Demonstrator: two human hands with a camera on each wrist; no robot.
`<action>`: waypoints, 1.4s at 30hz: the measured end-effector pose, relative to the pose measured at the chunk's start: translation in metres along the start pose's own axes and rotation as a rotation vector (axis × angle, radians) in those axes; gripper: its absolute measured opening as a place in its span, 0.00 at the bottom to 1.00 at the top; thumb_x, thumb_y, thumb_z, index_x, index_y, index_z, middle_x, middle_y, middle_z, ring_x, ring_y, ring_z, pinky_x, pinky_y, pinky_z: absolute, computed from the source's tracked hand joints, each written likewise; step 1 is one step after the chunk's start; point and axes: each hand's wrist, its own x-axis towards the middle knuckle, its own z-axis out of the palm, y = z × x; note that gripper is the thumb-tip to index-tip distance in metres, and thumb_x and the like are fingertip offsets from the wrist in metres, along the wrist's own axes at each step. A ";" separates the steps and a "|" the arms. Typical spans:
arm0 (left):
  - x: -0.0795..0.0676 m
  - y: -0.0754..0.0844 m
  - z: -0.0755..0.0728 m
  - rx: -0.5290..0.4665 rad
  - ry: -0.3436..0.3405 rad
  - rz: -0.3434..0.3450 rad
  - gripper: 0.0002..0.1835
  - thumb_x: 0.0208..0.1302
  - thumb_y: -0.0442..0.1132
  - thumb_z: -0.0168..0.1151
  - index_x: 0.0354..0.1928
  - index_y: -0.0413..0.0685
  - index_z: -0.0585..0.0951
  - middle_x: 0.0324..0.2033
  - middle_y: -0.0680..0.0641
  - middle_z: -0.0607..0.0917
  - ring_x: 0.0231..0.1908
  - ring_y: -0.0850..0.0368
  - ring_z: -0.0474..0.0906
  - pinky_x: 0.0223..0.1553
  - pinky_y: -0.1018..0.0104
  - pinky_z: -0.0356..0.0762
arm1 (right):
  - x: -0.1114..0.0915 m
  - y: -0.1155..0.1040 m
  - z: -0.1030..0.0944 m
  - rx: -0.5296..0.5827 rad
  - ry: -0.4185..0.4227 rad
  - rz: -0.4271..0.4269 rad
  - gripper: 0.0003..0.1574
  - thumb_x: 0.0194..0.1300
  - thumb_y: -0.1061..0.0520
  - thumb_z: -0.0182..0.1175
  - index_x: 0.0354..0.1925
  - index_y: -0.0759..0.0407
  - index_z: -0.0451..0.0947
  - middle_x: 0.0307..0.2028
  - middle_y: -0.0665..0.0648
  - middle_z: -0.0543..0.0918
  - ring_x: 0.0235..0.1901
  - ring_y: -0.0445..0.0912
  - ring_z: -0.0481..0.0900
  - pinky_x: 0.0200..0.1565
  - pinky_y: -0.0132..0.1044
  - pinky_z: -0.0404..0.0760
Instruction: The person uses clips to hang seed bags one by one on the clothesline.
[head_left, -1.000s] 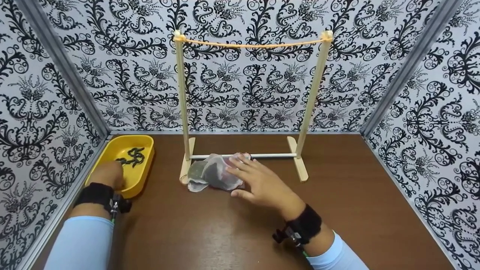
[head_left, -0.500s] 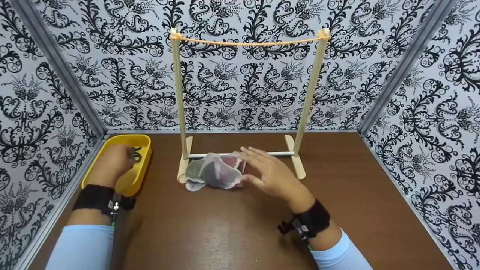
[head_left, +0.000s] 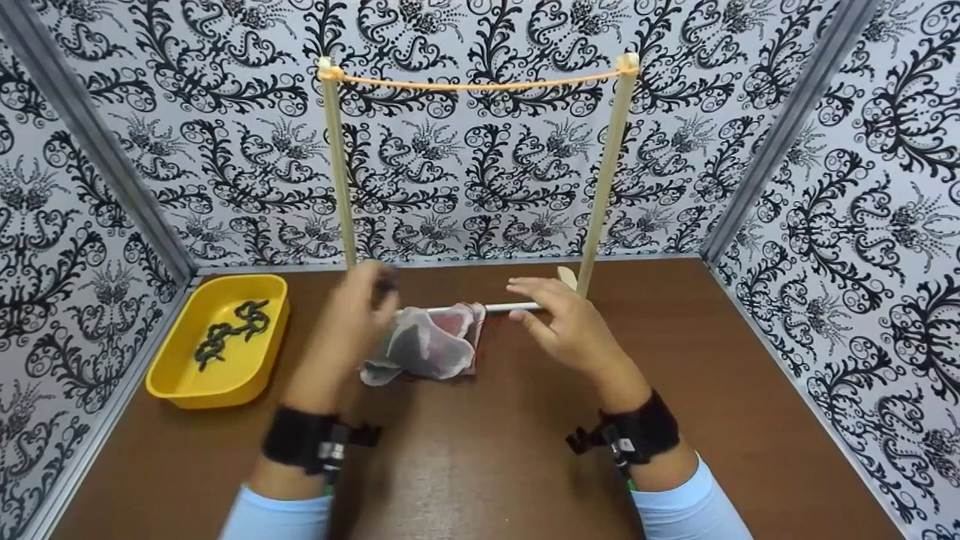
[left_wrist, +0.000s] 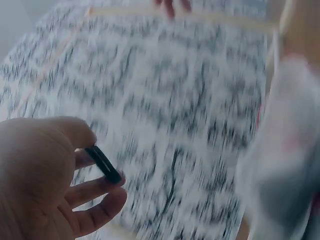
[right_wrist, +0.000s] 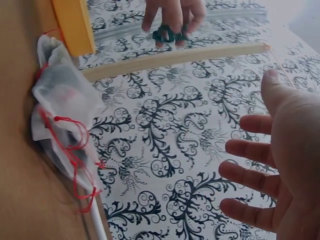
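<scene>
My left hand (head_left: 352,322) is raised beside the left post, blurred by motion. Its thumb and fingers pinch a small dark green clip-like piece (left_wrist: 105,165), also seen in the right wrist view as a dark looped shape (right_wrist: 169,34). My right hand (head_left: 574,330) hovers right of the pouches with fingers extended, holding nothing. Sheer white drawstring pouches (head_left: 431,345) with red cords (right_wrist: 75,135) lie heaped by the white crossbar (head_left: 514,307). Dark contents show through them. Several more dark pieces (head_left: 251,319) lie in the yellow tray (head_left: 172,390).
Two wooden posts (head_left: 609,172) stand on feet at the back. An orange cord (head_left: 480,86) sags slightly between their tops. Patterned walls (head_left: 885,187) enclose the brown table (head_left: 465,465) at the back and sides.
My left hand has left the tray with a dark piece, moving right toward the left post. My right hand has drawn off the pouches to the right.
</scene>
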 end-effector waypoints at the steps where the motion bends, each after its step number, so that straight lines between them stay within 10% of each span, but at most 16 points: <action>1: 0.000 0.008 0.010 -0.024 -0.018 0.010 0.18 0.78 0.30 0.65 0.65 0.41 0.80 0.57 0.39 0.89 0.56 0.41 0.89 0.61 0.46 0.92 | 0.000 0.000 -0.001 0.007 0.004 0.003 0.28 0.80 0.49 0.71 0.71 0.59 0.85 0.71 0.62 0.88 0.73 0.59 0.84 0.87 0.65 0.64; 11: -0.004 0.050 0.076 -0.045 -0.112 0.223 0.27 0.76 0.36 0.74 0.73 0.49 0.80 0.67 0.49 0.91 0.52 0.50 0.92 0.59 0.52 0.93 | 0.004 0.001 -0.004 0.146 0.028 0.046 0.33 0.74 0.53 0.77 0.71 0.64 0.84 0.60 0.62 0.93 0.59 0.58 0.92 0.69 0.58 0.88; 18: -0.006 0.054 0.081 -0.051 -0.088 0.332 0.23 0.74 0.34 0.75 0.68 0.43 0.82 0.63 0.43 0.92 0.65 0.44 0.89 0.72 0.47 0.87 | 0.013 0.000 -0.002 0.246 0.024 0.029 0.32 0.68 0.57 0.82 0.66 0.65 0.87 0.49 0.59 0.96 0.47 0.58 0.96 0.87 0.78 0.46; 24: -0.008 0.055 0.080 -0.065 -0.055 0.339 0.21 0.75 0.35 0.76 0.65 0.42 0.83 0.61 0.40 0.92 0.62 0.43 0.91 0.69 0.48 0.89 | 0.020 -0.004 0.000 0.253 -0.001 0.049 0.31 0.65 0.53 0.84 0.64 0.59 0.90 0.55 0.58 0.96 0.53 0.56 0.95 0.85 0.80 0.49; 28: -0.010 0.053 0.080 -0.078 -0.055 0.325 0.21 0.73 0.35 0.77 0.64 0.41 0.83 0.59 0.39 0.92 0.60 0.43 0.91 0.67 0.49 0.90 | 0.017 -0.005 0.000 0.261 -0.044 0.031 0.33 0.64 0.53 0.85 0.64 0.60 0.90 0.58 0.61 0.95 0.55 0.56 0.94 0.79 0.66 0.76; 31: -0.011 0.054 0.080 -0.086 -0.059 0.315 0.21 0.72 0.34 0.77 0.64 0.41 0.83 0.58 0.40 0.92 0.59 0.44 0.91 0.67 0.50 0.90 | 0.014 -0.006 -0.001 0.277 -0.064 0.013 0.35 0.62 0.55 0.86 0.64 0.63 0.89 0.55 0.63 0.94 0.49 0.56 0.94 0.54 0.53 0.95; 42: -0.010 0.037 0.085 -0.065 -0.021 0.309 0.16 0.79 0.37 0.71 0.62 0.40 0.85 0.58 0.39 0.91 0.59 0.40 0.89 0.66 0.44 0.89 | 0.011 -0.007 0.001 0.176 0.007 0.004 0.29 0.69 0.53 0.81 0.62 0.64 0.89 0.54 0.64 0.94 0.50 0.57 0.94 0.52 0.49 0.97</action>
